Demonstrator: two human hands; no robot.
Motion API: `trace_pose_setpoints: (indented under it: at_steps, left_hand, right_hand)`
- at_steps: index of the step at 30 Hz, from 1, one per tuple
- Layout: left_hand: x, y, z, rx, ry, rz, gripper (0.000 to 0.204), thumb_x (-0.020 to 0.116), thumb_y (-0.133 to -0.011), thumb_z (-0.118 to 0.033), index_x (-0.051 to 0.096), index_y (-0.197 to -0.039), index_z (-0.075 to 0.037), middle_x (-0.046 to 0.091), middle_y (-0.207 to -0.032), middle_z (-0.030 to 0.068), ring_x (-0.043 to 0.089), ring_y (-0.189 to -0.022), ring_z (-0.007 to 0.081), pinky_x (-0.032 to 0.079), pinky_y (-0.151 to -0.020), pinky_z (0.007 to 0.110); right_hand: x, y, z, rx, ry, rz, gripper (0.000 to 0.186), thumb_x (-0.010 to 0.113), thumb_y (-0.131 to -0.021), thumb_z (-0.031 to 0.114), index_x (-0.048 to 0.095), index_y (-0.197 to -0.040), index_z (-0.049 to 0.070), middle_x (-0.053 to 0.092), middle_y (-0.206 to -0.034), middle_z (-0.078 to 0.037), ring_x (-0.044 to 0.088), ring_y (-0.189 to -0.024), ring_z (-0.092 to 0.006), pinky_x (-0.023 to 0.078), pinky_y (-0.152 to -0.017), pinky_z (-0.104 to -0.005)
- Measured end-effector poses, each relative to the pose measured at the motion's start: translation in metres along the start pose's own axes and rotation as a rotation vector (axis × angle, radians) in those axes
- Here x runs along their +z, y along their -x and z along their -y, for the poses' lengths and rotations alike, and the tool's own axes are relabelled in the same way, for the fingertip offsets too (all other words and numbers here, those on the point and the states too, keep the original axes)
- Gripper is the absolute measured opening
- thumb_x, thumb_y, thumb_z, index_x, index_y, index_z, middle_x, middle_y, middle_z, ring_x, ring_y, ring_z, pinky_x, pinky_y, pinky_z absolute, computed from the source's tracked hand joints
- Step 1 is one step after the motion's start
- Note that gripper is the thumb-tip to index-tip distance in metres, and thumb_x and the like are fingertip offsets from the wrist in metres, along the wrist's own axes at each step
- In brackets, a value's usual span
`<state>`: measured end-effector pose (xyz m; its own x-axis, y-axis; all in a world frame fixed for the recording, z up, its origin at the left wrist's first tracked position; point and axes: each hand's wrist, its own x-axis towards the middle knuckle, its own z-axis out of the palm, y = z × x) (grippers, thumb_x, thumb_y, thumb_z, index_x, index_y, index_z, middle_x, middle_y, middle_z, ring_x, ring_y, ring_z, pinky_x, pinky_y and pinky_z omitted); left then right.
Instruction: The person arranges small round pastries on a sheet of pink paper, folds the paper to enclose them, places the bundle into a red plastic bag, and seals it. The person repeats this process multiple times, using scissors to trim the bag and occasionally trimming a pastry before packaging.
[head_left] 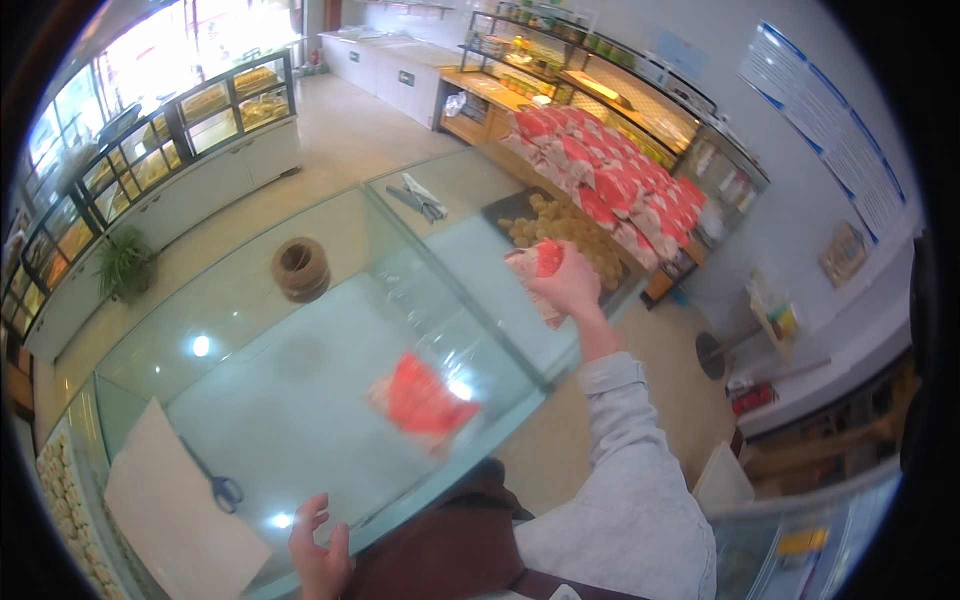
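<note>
My right hand (570, 287) reaches out to the right over the glass counter, its fingers closed round a red and cream packet (530, 262). Just beyond it lies a dark tray of small round brownish pastries (550, 220). A similar packet (420, 400), slightly blurred, rests on the glass counter top (290, 380) in front of me. Near the counter's front edge, my left hand (322, 553) is open, fingers apart and holding nothing. Many more red and cream packets (610, 165) are heaped behind the pastry tray.
A brown hollow roll (301, 268) stands on the counter. Blue-handled scissors (227, 493) lie beside a large paper sheet (175, 510). Metal tongs (415, 202) rest near the tray. Display cases (190, 125) line the left; stocked shelves (590, 85) stand at the back.
</note>
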<state>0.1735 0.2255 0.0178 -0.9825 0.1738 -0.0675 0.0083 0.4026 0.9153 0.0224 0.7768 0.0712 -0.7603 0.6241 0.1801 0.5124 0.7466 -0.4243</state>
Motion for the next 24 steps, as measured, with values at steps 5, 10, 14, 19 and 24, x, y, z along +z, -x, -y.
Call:
trace_pose_setpoints:
  at_steps: [5, 10, 14, 19, 24]
  left_hand:
    - [0.138, -0.05, -0.054, -0.15, 0.039, -0.235, 0.073, 0.074, -0.096, -0.01, 0.042, -0.159, 0.005, 0.055, -0.155, 0.0211, 0.059, -0.139, 0.0333, 0.05, -0.112, 0.045]
    - [0.209, -0.086, -0.095, -0.294, 0.272, -0.407, 0.104, 0.086, -0.086, -0.012, 0.024, -0.168, 0.003, 0.051, -0.156, 0.0216, 0.058, -0.138, 0.0319, 0.05, -0.113, 0.044]
    - [0.238, -0.1, -0.127, -0.359, -0.045, -0.55, 0.111, 0.088, -0.082, -0.014, 0.022, -0.169, 0.001, 0.056, -0.151, 0.02, 0.063, -0.131, 0.0313, 0.051, -0.112, 0.043]
    - [0.255, -0.113, -0.16, -0.518, -0.278, -0.653, 0.119, 0.09, -0.075, -0.021, 0.022, -0.17, -0.001, 0.06, -0.147, 0.0193, 0.065, -0.127, 0.0328, 0.053, -0.109, 0.043]
    - [0.257, -0.112, -0.155, -0.622, -0.284, -0.703, 0.12, 0.088, -0.071, -0.021, 0.023, -0.17, -0.002, 0.059, -0.147, 0.0194, 0.065, -0.128, 0.0321, 0.053, -0.108, 0.043]
  right_hand:
    - [0.046, -0.14, 0.001, -0.162, 0.033, 0.152, 0.088, 0.087, -0.07, 0.049, 0.06, -0.143, 0.009, 0.071, -0.134, -0.017, 0.067, -0.127, -0.0366, 0.053, -0.107, -0.048]
    - [0.086, -0.238, 0.019, -0.243, 0.137, 0.188, 0.087, 0.076, -0.077, 0.067, 0.061, -0.141, 0.009, 0.07, -0.134, -0.02, 0.067, -0.127, -0.0396, 0.052, -0.107, -0.051]
    - [0.111, -0.315, 0.024, -0.279, 0.15, 0.105, 0.091, 0.065, -0.083, 0.08, 0.063, -0.141, 0.01, 0.069, -0.136, -0.02, 0.065, -0.129, -0.0396, 0.05, -0.108, -0.0515]
    - [0.126, -0.401, 0.011, -0.322, 0.216, -0.091, 0.072, 0.064, -0.093, 0.068, 0.071, -0.131, 0.008, 0.069, -0.139, -0.015, 0.06, -0.132, -0.0356, 0.045, -0.108, -0.0535]
    - [0.14, -0.442, -0.001, -0.303, 0.376, -0.171, 0.065, 0.071, -0.093, 0.06, 0.069, -0.133, 0.01, 0.067, -0.136, -0.012, 0.06, -0.127, -0.0297, 0.046, -0.104, -0.0521]
